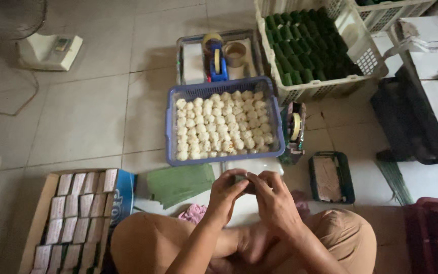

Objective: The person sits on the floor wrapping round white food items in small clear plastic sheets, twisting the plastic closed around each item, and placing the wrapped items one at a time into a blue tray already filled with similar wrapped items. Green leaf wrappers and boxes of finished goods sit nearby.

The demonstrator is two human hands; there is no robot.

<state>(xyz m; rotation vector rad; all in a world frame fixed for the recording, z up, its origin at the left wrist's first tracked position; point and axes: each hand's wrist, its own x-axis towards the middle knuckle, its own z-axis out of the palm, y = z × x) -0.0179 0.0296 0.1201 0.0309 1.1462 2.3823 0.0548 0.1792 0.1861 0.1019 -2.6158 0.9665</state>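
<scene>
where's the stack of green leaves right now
In the head view, the stack of green leaves lies on the floor left of the hands, just below the blue basket of pale round pieces and right of the cardboard box.

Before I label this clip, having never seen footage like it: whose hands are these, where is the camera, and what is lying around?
The single picture comes from a camera worn on a person's head, looking down at their lap as they sit cross-legged on a pale tiled floor. The left hand and right hand meet around a small dark green piece, mostly hidden by fingers. Ahead sits a blue plastic basket of small pale round lumps. Beyond, a white crate holds green wrapped rolls. Left are folded green leaves and a cardboard box of wrapped packets.
</scene>
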